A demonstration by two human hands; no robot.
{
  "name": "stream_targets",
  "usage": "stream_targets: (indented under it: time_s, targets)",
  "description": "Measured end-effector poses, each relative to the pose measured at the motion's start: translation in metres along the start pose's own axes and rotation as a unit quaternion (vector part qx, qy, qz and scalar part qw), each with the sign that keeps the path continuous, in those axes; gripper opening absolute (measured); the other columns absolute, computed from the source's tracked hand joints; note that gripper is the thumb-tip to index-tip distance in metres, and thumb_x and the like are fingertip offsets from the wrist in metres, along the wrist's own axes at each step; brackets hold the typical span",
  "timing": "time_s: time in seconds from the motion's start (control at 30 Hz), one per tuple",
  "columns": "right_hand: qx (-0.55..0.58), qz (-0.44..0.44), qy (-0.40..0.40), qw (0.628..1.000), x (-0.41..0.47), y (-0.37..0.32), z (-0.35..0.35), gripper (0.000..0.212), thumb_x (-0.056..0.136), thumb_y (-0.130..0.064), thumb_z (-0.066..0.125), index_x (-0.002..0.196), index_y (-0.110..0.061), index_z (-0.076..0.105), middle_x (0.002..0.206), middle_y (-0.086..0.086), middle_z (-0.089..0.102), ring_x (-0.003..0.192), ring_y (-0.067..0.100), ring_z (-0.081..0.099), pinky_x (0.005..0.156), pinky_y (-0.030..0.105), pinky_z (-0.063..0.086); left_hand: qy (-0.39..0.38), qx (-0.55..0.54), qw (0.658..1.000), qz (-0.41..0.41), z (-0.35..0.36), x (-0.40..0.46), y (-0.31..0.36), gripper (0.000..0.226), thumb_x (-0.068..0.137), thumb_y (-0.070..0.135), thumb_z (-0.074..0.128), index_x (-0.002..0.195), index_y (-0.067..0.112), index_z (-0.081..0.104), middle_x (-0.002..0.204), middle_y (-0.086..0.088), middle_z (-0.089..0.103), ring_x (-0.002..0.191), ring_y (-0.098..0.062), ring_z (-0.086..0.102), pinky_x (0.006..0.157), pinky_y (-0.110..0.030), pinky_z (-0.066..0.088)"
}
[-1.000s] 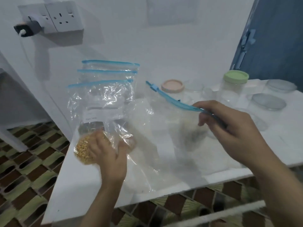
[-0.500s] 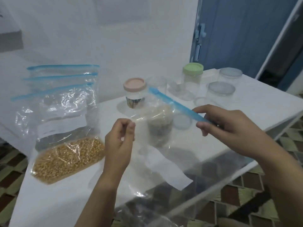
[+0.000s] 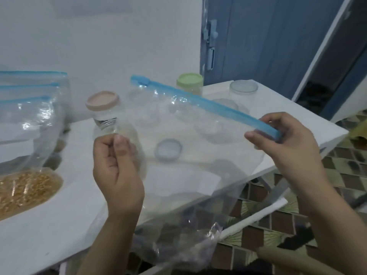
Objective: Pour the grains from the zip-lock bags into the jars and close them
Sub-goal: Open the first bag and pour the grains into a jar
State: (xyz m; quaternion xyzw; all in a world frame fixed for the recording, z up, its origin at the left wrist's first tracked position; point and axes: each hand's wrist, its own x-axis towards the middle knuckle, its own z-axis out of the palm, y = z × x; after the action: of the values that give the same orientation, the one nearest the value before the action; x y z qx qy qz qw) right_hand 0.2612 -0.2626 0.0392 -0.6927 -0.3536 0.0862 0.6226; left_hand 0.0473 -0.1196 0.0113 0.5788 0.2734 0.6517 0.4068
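Note:
I hold a clear zip-lock bag with a blue zip strip in the air over the table's front edge. My right hand pinches the right end of the strip. My left hand has its fingers curled, thumb and forefinger pinching the bag's clear left side. The slider sits at the strip's far left end. The bag's bottom hangs below the table edge; I cannot tell what is in it. Behind the bag stand a pink-lidded jar with dark grains, a green-lidded jar and a grey-lidded jar.
At the left, a bag of yellow grains lies on the white table, with more blue-zipped bags behind it. A loose grey lid and open clear jars show through the held bag. A blue door stands at the right.
My left hand has let go of the yellow-grain bag and come up to pinch the held bag's side. My right hand has raised the zip strip. The view has turned right.

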Motion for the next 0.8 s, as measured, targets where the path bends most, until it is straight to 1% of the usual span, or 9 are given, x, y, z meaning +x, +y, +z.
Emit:
stream_targets:
  time_s: [0.07,0.13,0.2,0.27,0.4,0.47,0.57,0.67,0.8]
  targets:
    - [0.034,0.009,0.042,0.998,0.014,0.013,-0.019,0.024,0.082,-0.024,0.078,0.100,-0.026,0.062,0.088,-0.009,0.069,0.084,0.018,0.071,0.079,0.034,0.061,0.005,-0.028,0.999,-0.016,0.040,-0.013,0.002,0.023,0.106,0.015,0.038,0.086,0.026,0.046,0.069,0.011,0.047,0.062,-0.005,0.042,0.053,-0.019,0.036]
    - [0.071,0.017,0.069,0.995,0.026,0.023,-0.037,0.021,0.089,-0.021,0.072,0.103,-0.028,0.057,0.089,-0.006,0.066,0.082,0.022,0.071,0.074,0.031,0.061,0.005,-0.039,0.999,-0.034,0.075,-0.026,0.001,0.023,0.105,0.016,0.038,0.086,0.026,0.046,0.069,0.011,0.047,0.061,-0.004,0.042,0.051,-0.016,0.035]
    - [0.082,0.019,0.092,0.992,0.040,0.031,-0.054,0.020,0.095,-0.017,0.065,0.107,-0.027,0.053,0.095,-0.003,0.062,0.075,0.018,0.070,0.073,0.030,0.061,-0.003,-0.048,0.998,-0.051,0.107,-0.038,-0.003,0.022,0.105,0.018,0.038,0.086,0.026,0.046,0.069,0.012,0.048,0.060,-0.004,0.042,0.051,-0.017,0.035]
    - [0.062,0.024,0.119,0.991,0.057,0.039,-0.071,0.020,0.097,-0.014,0.058,0.112,-0.026,0.051,0.099,-0.006,0.060,0.069,0.011,0.067,0.075,0.032,0.060,-0.016,-0.050,0.997,-0.065,0.138,-0.047,-0.005,0.022,0.106,0.018,0.037,0.086,0.025,0.045,0.069,0.013,0.049,0.059,-0.004,0.041,0.051,-0.017,0.035]
    - [0.033,0.026,0.158,0.986,0.095,0.055,-0.103,0.025,0.100,-0.013,0.049,0.114,-0.032,0.046,0.099,-0.015,0.057,0.070,0.007,0.065,0.077,0.029,0.060,-0.058,-0.048,0.994,-0.082,0.194,-0.058,-0.005,0.022,0.106,0.020,0.035,0.086,0.023,0.044,0.068,0.010,0.046,0.058,-0.005,0.039,0.051,-0.016,0.035]
    - [0.007,0.010,0.165,0.986,0.115,0.065,-0.117,0.032,0.098,-0.009,0.050,0.117,-0.034,0.043,0.094,-0.022,0.057,0.075,0.009,0.066,0.079,0.027,0.059,-0.090,-0.033,0.992,-0.079,0.218,-0.062,-0.011,0.020,0.104,0.029,0.035,0.087,0.023,0.044,0.068,0.009,0.048,0.056,-0.007,0.041,0.053,-0.019,0.038]
    - [-0.013,0.014,0.183,0.983,0.150,0.089,-0.135,0.039,0.095,-0.008,0.057,0.118,-0.036,0.042,0.089,-0.032,0.057,0.088,0.008,0.066,0.085,0.028,0.057,-0.148,-0.019,0.984,-0.095,0.251,-0.068,-0.029,0.020,0.103,0.039,0.035,0.090,0.027,0.045,0.070,0.008,0.053,0.060,-0.014,0.048,0.064,-0.024,0.043]
    - [-0.019,0.022,0.189,0.981,0.188,0.117,-0.149,0.029,0.093,-0.012,0.061,0.111,-0.032,0.050,0.091,-0.030,0.061,0.094,-0.002,0.062,0.089,0.025,0.053,-0.204,-0.008,0.973,-0.105,0.282,-0.074,-0.052,0.016,0.100,0.036,0.036,0.091,0.030,0.047,0.078,0.003,0.059,0.066,-0.017,0.054,0.066,-0.020,0.043]
    - [-0.048,0.057,0.165,0.983,0.247,0.158,-0.158,0.021,0.094,-0.011,0.058,0.104,-0.029,0.056,0.094,-0.020,0.063,0.095,0.004,0.062,0.091,0.029,0.052,-0.223,0.023,0.962,-0.157,0.324,-0.073,-0.086,0.015,0.103,0.028,0.039,0.097,0.039,0.047,0.087,0.005,0.063,0.064,-0.014,0.058,0.067,-0.028,0.044]
